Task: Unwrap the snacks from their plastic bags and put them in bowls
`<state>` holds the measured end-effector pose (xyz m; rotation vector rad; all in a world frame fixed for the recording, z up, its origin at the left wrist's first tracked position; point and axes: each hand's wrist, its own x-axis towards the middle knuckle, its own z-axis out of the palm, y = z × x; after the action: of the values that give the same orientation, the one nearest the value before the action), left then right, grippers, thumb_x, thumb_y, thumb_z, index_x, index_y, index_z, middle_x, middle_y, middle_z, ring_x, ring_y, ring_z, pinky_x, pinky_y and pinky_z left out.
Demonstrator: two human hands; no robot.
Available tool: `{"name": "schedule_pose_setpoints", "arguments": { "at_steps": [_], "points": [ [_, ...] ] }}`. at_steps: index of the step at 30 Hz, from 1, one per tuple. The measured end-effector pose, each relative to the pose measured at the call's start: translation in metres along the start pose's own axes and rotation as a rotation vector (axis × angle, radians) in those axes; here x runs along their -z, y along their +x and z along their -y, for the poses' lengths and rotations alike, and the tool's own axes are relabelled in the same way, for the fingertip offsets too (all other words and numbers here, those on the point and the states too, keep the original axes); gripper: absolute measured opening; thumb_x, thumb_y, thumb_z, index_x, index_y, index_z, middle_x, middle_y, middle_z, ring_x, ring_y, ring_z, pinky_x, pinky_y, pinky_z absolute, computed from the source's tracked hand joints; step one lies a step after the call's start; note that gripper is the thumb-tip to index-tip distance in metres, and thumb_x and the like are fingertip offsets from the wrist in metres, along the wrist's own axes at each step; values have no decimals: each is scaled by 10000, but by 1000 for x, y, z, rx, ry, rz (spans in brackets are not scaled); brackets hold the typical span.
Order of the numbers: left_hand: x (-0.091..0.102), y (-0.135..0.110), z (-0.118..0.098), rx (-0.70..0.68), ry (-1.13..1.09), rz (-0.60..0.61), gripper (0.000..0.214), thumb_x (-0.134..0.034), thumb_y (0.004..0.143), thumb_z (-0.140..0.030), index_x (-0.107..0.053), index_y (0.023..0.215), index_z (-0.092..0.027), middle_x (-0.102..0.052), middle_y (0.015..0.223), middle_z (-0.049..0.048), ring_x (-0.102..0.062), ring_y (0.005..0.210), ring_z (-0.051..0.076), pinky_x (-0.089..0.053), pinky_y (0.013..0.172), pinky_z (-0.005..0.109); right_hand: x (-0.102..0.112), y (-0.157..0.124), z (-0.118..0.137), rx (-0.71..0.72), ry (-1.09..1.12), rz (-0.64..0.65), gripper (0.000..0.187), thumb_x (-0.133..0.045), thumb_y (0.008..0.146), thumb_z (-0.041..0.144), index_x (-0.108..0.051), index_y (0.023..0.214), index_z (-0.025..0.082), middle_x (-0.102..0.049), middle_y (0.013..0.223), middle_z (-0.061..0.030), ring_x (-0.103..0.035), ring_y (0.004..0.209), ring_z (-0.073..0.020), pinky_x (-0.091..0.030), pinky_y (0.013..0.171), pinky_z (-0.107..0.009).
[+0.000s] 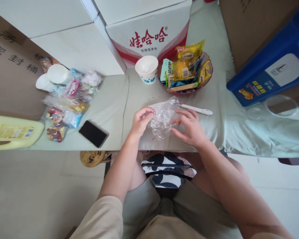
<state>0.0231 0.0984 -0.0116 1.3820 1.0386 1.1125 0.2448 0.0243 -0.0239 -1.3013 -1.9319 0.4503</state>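
A crumpled clear plastic bag (161, 118) lies on the pale cloth in front of me, between my two hands. My left hand (142, 121) pinches the bag's left edge, thumb against fingers. At its right side my right hand (188, 126) has its fingers spread, close to or lightly touching the plastic. Just beyond the right fingers lies a slim white-handled tool (196, 109), its far end hidden at the bag. Behind the bag stand a white paper cup (147, 69) with a blue leaf print and a dark reddish bowl (184, 94) heaped with packaged snacks.
A phone (93, 133) lies left, near the table's front edge. Beyond it are a pile of wrappers (72, 103) and tipped paper cups (58, 74). A blue jug (269, 63) and a clear round lid (281, 106) are right. Boxes (149, 39) line the back.
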Motion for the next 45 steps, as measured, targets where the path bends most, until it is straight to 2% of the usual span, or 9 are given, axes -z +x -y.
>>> {"name": "schedule_pose_setpoints", "arguments": {
  "at_steps": [4,11,15,20,23,26,30,33,45],
  "points": [
    [-3,1,1,147,-114,-70,180,-761,780,-393,-731,766,-216,-704,849,22,-597,738,137,-435,651,245,-2,0,2,7,-39,25,210,-577,902,185,-697,1049,274,-771,924,-37,-658,1108,-284,-315,1147,-538],
    [-5,4,-2,255,-122,-162,207,-834,693,-268,-651,765,-205,-650,789,-18,-561,652,93,-411,572,203,1,-4,7,75,-96,177,217,-581,927,269,-733,774,249,-747,980,-58,-594,1117,-298,-304,1073,-551],
    [-3,1,-6,253,-243,-2,409,-869,538,-140,-607,844,-208,-665,985,-21,-662,774,104,-502,667,210,3,-1,0,-87,73,-95,150,-623,934,376,-699,958,249,-680,1147,-104,-594,1150,-305,-408,1053,-520],
    [0,-6,-15,356,-360,247,541,-872,516,-135,-562,945,-245,-672,944,-38,-664,672,107,-506,596,219,4,8,-5,-384,583,-175,728,-806,767,539,-495,1375,284,-634,1296,-118,-606,1211,-307,-513,1001,-476],
    [4,-7,-17,377,-417,189,737,-873,526,-143,-553,1163,-330,-685,912,-62,-653,642,102,-501,585,215,5,11,1,-500,852,98,509,-825,740,549,-648,1120,260,-709,946,-51,-663,875,-239,-553,819,-406],
    [6,-4,-14,440,-476,176,785,-870,597,-216,-548,1298,-362,-716,962,-38,-722,773,156,-565,667,260,7,13,8,-539,852,103,336,-775,788,542,-668,812,224,-672,756,-18,-607,707,-177,-522,736,-354],
    [3,-1,-6,621,-365,313,429,-871,654,-278,-665,1019,-192,-718,781,16,-733,694,190,-594,621,291,6,15,11,-571,803,-41,352,-717,843,566,-620,781,234,-657,684,-10,-578,624,-159,-487,622,-319],
    [-3,-1,-4,609,-265,207,274,-827,698,-262,-640,876,-172,-644,613,-26,-631,500,116,-507,477,203,5,14,9,-627,825,27,355,-727,833,568,-590,879,243,-604,581,22,-503,497,-136,-398,495,-281],
    [0,5,-9,395,-362,119,346,-729,727,-470,-578,610,-181,-580,596,-2,-565,510,99,-471,482,221,14,12,1,-609,934,-215,415,-523,844,589,-575,642,230,-580,645,-38,-515,558,-152,-423,515,-297]
  ]
}}
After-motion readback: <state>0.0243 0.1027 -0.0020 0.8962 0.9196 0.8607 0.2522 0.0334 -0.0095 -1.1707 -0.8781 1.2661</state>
